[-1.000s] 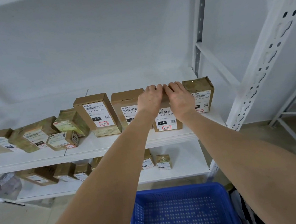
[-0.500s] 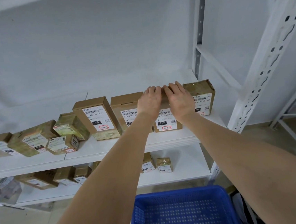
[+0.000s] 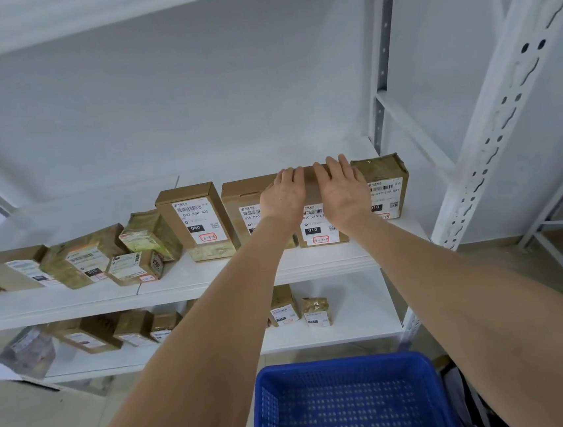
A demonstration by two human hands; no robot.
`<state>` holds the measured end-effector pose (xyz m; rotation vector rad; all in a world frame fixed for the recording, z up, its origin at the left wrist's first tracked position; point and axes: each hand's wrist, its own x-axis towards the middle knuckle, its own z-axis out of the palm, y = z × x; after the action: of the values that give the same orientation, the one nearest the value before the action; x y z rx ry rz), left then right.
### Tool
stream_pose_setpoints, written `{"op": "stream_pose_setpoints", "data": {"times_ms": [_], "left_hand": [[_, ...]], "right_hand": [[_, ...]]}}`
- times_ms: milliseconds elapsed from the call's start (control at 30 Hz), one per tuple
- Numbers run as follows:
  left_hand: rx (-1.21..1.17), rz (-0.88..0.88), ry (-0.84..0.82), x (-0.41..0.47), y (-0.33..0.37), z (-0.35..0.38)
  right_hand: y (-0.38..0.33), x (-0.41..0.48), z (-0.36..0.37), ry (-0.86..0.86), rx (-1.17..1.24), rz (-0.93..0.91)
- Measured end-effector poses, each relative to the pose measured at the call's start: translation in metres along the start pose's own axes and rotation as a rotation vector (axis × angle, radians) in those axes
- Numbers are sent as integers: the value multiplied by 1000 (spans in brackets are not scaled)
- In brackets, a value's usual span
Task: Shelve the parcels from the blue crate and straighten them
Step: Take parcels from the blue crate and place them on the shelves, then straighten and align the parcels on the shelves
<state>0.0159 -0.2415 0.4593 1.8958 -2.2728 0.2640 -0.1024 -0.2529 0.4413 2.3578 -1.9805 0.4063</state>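
A brown parcel labelled 010 (image 3: 319,232) stands upright on the upper white shelf (image 3: 312,267). My left hand (image 3: 283,196) and my right hand (image 3: 341,190) lie flat on its front and top with straight fingers, a small gap between them. It stands between a brown box (image 3: 242,196) on the left and a tape-wrapped parcel (image 3: 384,186) on the right. A box labelled 060 (image 3: 195,221) stands further left. The blue crate (image 3: 339,365) sits below my arms, and no parcel shows inside it.
Several tilted parcels (image 3: 81,260) crowd the left of the upper shelf. More small parcels (image 3: 315,311) sit on the lower shelf. A white perforated upright (image 3: 493,144) stands at the right end. The back of the upper shelf is bare.
My two hands, which touched at the fingertips, have slid slightly apart on top of the 010 parcel. The parcel stays in its place.
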Motion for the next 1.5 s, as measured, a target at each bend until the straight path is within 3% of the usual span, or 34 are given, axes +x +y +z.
{"op": "stream_pose_setpoints", "data": {"times_ms": [233,433,767,967,1300,1500], "left_hand": [[45,-54,-20,-32,1,-5],[94,-79,-48,-79,6,7],[91,-134,-308,-175,23,52],[83,-71,-421,-225,41,79],[40,60,-522,-341,44,103],[39,64,-562,-382,32,99]], "right_hand": [[-13,-31,0,119,-2,-63],[-26,-82,13,122,41,-140],[-11,-182,63,-219,2,-120],[3,-248,86,-347,-15,-18],[-3,-371,103,-449,-48,272],[-35,-406,109,-529,-65,203]]}}
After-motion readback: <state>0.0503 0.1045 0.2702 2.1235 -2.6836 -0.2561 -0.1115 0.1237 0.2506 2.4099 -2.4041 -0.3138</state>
